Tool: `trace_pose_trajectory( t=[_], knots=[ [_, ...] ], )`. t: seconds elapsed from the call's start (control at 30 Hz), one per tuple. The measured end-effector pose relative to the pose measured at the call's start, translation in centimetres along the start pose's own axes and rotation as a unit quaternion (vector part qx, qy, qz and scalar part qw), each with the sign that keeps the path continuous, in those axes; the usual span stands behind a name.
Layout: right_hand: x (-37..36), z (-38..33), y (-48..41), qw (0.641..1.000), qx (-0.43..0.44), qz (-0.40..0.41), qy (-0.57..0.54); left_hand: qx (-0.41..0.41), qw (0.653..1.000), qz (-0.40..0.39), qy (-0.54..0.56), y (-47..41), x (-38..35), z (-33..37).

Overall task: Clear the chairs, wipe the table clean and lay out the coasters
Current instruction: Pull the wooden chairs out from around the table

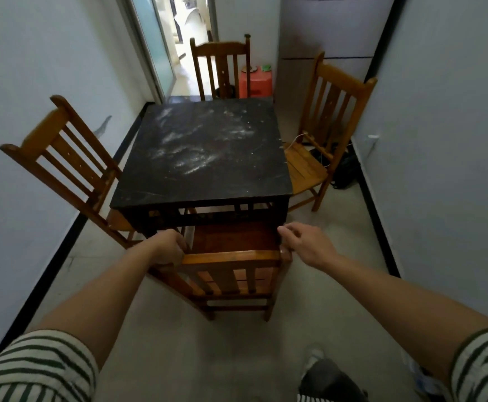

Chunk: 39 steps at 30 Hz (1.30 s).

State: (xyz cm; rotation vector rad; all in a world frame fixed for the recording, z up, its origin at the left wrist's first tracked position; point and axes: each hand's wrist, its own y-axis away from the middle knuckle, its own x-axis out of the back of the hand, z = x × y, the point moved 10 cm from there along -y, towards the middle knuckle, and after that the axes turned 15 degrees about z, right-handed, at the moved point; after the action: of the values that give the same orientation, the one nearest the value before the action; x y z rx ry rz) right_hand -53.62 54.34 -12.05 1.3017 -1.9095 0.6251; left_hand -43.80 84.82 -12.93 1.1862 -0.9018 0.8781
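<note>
Left hand grips the top rail of the near chair at lower centre; the dusty black tabletop sits mid-frame above it; right hand curls loosely at the rail's right corner, grasp unclear.

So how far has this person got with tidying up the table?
Barely started, it seems. Nothing looks finished: the dark table is still smeared with white dust and no coasters are in view. In hand: the left hand grips the top rail of the near chair, and the right hand is at its other corner. Left: the three other chairs, the wiping and the coasters.
</note>
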Motion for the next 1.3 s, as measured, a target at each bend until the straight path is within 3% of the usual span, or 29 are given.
trace_pose_trajectory(
  t=[0.1, 0.23, 0.47, 0.67, 1.0, 1.3],
  knots=[
    [2.6, 5.7, -2.6, 0.997, -0.067, 0.006, 0.037, -0.001, 0.996, -0.008, 0.094, -2.3, 1.7, 4.8],
    [4.9, 13.0, -6.0, 0.989, -0.129, -0.021, 0.069, -0.05, 0.991, -0.01, 0.124, -6.5, 2.6, 13.5],
    [9.8, 22.3, -14.5, 0.974, -0.188, -0.102, 0.071, -0.06, 0.984, -0.068, 0.151, -13.6, 1.6, 28.9],
    [16.8, 28.7, -25.6, 0.975, -0.19, -0.074, 0.092, -0.053, 0.978, -0.058, 0.191, -20.3, 1.7, 37.9],
    [20.6, 31.9, -42.5, 0.975, -0.223, -0.022, -0.008, -0.013, 0.972, -0.038, 0.232, -33.8, 5.0, 43.0],
    [27.0, 32.2, -60.4, 0.962, -0.251, 0.066, -0.082, -0.004, 0.962, -0.026, 0.272, -48.2, 11.3, 52.6]
  ],
)
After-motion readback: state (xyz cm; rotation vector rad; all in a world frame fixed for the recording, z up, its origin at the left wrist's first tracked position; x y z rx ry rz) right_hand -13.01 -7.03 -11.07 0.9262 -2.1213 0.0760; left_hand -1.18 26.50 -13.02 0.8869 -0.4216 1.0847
